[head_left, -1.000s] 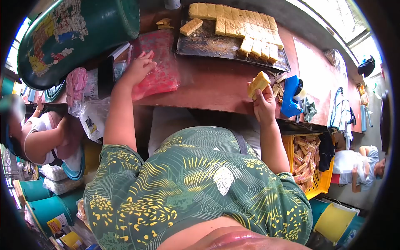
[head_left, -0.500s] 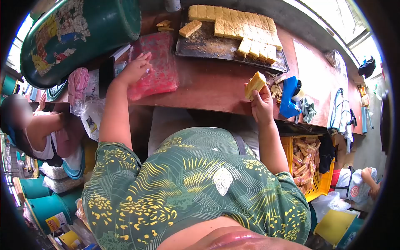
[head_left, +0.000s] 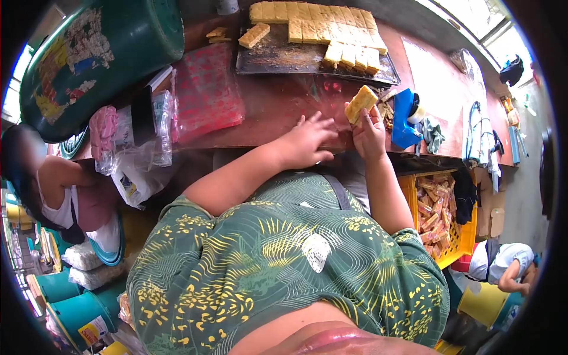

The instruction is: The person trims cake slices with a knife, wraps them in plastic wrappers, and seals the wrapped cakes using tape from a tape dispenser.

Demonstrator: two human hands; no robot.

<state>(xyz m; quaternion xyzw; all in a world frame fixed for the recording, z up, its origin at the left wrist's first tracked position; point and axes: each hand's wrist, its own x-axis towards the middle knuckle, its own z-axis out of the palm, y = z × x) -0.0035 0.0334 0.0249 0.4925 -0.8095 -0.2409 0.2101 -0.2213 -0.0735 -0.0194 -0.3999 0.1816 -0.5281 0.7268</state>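
Observation:
My right hand holds a rectangular yellow bar upright near the table's front edge. To its left my left hand is spread over the edge; a clear plastic sheet with red marks shows just beyond its fingers. A dark baking tray bears rows of cut yellow bars, with one loose bar at its left. Red-printed plastic wrappers lie stacked left of the tray. Beside my right hand stands a blue tape dispenser.
A big green drum lies at the left beside plastic bags. Below the table at the right is a yellow crate of wrapped bars. One person sits at left; another is at right.
My left hand has moved right from the wrapper stack to near my right hand, and a clear red-marked sheet now shows there. My right hand still holds the bar.

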